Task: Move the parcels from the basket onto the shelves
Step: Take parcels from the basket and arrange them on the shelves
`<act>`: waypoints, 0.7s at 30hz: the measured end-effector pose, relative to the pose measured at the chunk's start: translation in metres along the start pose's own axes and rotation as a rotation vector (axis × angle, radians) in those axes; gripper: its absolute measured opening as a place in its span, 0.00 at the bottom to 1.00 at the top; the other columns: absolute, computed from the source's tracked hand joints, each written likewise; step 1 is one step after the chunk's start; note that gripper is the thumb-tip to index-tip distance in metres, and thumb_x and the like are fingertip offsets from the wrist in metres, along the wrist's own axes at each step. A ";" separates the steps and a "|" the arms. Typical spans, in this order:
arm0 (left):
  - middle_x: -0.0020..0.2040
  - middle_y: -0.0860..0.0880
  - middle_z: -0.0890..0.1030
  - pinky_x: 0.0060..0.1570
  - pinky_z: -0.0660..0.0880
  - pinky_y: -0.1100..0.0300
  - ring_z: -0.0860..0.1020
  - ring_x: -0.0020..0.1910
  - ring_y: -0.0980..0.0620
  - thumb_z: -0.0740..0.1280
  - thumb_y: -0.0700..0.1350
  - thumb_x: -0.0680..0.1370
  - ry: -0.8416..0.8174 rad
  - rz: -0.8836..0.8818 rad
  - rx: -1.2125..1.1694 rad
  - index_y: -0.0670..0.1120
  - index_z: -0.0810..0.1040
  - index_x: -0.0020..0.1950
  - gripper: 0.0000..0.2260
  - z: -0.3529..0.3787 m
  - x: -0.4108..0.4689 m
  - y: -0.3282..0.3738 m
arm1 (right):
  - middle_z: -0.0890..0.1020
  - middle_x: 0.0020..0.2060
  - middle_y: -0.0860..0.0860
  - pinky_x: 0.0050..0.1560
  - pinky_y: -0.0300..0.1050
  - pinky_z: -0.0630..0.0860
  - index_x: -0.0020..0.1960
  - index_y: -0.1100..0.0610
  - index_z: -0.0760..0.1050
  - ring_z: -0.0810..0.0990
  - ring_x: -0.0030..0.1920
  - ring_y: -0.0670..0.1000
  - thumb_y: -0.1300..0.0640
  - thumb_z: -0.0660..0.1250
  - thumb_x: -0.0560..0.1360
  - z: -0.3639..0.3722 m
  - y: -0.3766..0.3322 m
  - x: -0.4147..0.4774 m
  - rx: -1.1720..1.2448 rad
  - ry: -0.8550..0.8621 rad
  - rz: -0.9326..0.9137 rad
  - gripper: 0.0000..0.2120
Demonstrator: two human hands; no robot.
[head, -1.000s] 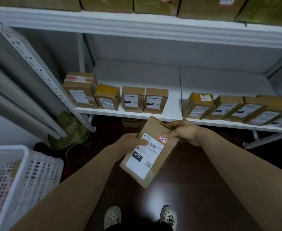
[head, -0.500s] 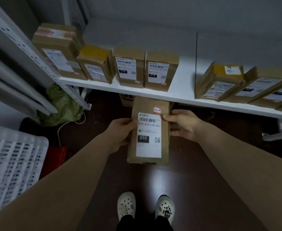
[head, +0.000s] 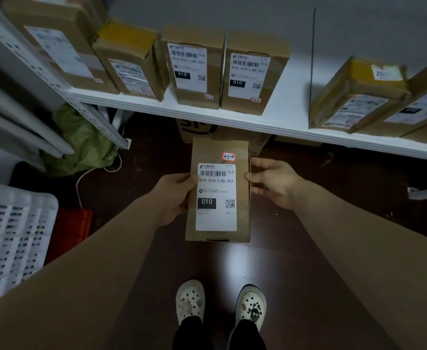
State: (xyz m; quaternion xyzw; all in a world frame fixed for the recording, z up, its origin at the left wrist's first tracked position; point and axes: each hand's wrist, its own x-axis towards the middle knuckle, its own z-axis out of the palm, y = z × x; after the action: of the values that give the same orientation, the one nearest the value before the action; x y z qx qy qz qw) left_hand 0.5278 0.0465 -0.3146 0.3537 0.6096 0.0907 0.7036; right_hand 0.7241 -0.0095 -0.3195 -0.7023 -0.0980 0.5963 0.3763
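Fingers (head: pixel 251 176) of the right hand (head: pixel 274 184) press one long edge of a cardboard parcel (head: pixel 217 190) while the left hand (head: pixel 175 194) grips the opposite edge, both clasping it label-up in the air above the dark floor (head: pixel 295 248), just short of the white shelf (head: pixel 232 117). A red-bordered sticker reading 3-3-4 (head: pixel 228 156) sits near its far end. Four parcels stand side by side on the shelf's left bay; at least three more lie in the right bay, partly cut off. A gap on the shelf lies between the two groups. A white slotted basket (head: pixel 13 236) stands at the left, near a green bag (head: pixel 81 145).
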 end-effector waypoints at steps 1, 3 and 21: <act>0.52 0.43 0.82 0.48 0.78 0.48 0.81 0.50 0.44 0.60 0.42 0.82 -0.006 -0.001 -0.002 0.43 0.77 0.58 0.09 0.000 0.001 0.000 | 0.80 0.54 0.57 0.52 0.46 0.76 0.69 0.59 0.70 0.79 0.52 0.52 0.72 0.65 0.75 0.000 0.001 0.001 -0.007 0.004 -0.004 0.24; 0.51 0.44 0.83 0.45 0.79 0.50 0.81 0.48 0.46 0.60 0.42 0.82 -0.015 0.005 -0.008 0.44 0.77 0.58 0.09 0.001 0.003 -0.001 | 0.81 0.52 0.56 0.49 0.43 0.77 0.68 0.60 0.71 0.79 0.50 0.51 0.70 0.66 0.75 -0.002 0.001 0.004 -0.026 -0.006 -0.004 0.22; 0.53 0.44 0.81 0.48 0.78 0.51 0.80 0.49 0.48 0.61 0.40 0.81 0.000 -0.048 0.026 0.42 0.75 0.64 0.12 0.025 0.020 -0.020 | 0.83 0.50 0.57 0.55 0.52 0.78 0.58 0.62 0.77 0.80 0.51 0.55 0.64 0.71 0.73 -0.015 0.029 0.017 -0.030 -0.033 0.073 0.14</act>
State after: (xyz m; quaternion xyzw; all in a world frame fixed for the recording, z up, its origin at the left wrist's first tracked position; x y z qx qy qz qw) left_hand 0.5498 0.0327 -0.3424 0.3482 0.6191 0.0660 0.7008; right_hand 0.7333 -0.0258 -0.3508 -0.7010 -0.0874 0.6196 0.3421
